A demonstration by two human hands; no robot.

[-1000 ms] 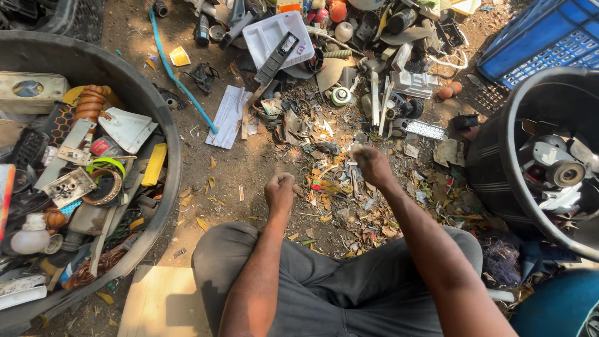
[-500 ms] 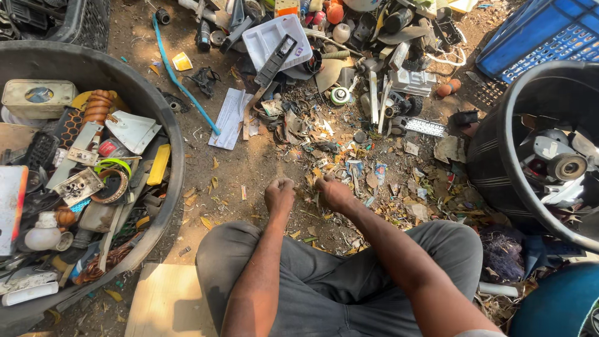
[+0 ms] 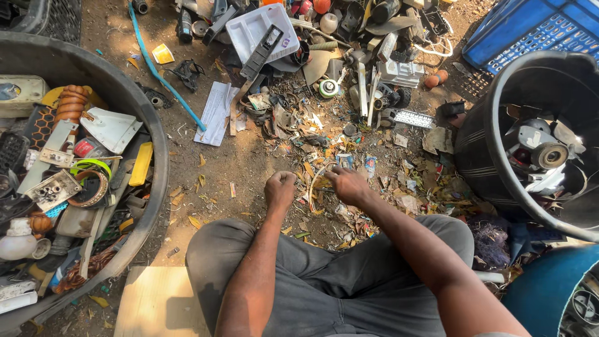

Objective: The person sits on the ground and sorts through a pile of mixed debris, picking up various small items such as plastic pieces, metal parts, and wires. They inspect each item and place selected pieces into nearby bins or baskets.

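Observation:
I sit on the ground with grey-trousered legs folded. My left hand (image 3: 279,189) is closed in a fist just above my knee; a thin pale curved wire or strip (image 3: 314,182) runs between it and my right hand (image 3: 349,185), whose fingers pinch the strip's other end. Both hands hover over a litter of small scrap bits (image 3: 324,150) on the dirt. What the left fist encloses is hidden.
A big black tub (image 3: 156,156) of mixed plastic scrap stands at left. A second black tub (image 3: 480,143) with metal parts is at right, a blue crate (image 3: 530,25) behind it. A white tray (image 3: 256,28), blue strip (image 3: 159,72) and paper (image 3: 215,112) lie ahead. A wooden board (image 3: 156,302) lies beside my left leg.
My right hand has drawn back from the scrap pile towards my left hand, bringing the thin strip with it. The left hand has stayed nearly in place.

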